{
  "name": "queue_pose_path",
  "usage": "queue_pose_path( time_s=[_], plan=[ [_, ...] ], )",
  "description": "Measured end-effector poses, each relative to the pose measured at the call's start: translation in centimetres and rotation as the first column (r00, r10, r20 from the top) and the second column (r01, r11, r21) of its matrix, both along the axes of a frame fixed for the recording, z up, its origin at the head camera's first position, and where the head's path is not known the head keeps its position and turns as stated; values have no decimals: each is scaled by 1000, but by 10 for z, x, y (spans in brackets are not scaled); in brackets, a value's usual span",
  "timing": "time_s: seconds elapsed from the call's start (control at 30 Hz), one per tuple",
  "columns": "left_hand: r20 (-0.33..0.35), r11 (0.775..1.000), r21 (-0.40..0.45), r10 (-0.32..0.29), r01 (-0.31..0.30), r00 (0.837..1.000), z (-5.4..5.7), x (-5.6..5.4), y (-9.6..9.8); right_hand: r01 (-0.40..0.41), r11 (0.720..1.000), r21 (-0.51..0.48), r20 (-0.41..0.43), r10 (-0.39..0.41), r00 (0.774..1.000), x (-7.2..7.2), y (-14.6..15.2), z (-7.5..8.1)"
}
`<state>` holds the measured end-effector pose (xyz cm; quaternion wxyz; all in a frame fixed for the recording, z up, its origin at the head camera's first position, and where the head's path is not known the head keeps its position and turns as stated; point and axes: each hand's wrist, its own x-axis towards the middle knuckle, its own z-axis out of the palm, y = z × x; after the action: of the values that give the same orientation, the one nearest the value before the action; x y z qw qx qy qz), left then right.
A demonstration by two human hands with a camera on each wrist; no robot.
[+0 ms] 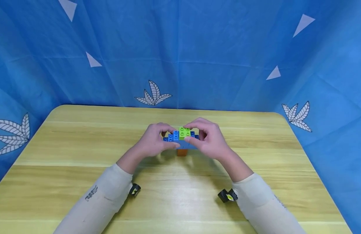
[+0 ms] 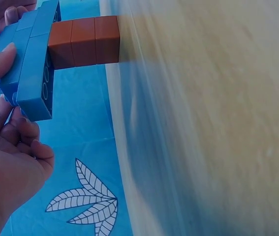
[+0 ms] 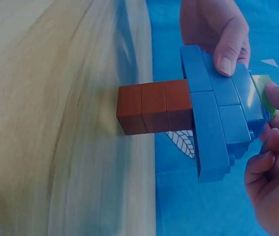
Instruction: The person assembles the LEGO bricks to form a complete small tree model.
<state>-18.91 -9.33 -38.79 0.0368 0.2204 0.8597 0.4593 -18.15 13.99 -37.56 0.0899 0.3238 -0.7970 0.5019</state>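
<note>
A toy-brick model stands upright on the table, three stacked orange-brown bricks [image 3: 154, 108] forming its stem. Tiers of blue bricks [image 3: 205, 132] rise above the stem in steps, each tier narrower than the one below. At the top, a lime-green brick [image 1: 184, 134] with its studs up sits over the blue. My right hand [image 1: 211, 139] pinches this green brick between thumb and index finger. From the other side my left hand [image 1: 154, 139] grips the blue tiers, its thumb [image 2: 4, 64] along the near face and the other fingers partly hidden behind.
The light wooden table [image 1: 81, 139] extends around the model. Behind it hangs a blue cloth [image 1: 212, 84] with leaf prints and pale triangles. Black wrist devices [image 1: 227, 196] are attached at both sleeves [image 1: 110, 182], close over the tabletop.
</note>
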Motion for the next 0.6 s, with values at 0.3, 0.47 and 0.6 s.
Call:
queue_pose_path(
  time_s=[0.3, 0.47, 0.6],
  plan=[
    [2, 1000, 0, -6, 6, 1000, 0, 2, 1, 12, 999, 41, -72, -9, 997, -1, 1, -6],
    [-4, 1000, 12, 0, 0, 1000, -1, 1, 0, 20, 999, 45, -84, -16, 996, -2, 1, -6],
    [0, 1000, 12, 10, -10, 1000, -2, 2, 0, 35, 999, 37, -46, -33, 998, 1, -1, -5]
  ],
)
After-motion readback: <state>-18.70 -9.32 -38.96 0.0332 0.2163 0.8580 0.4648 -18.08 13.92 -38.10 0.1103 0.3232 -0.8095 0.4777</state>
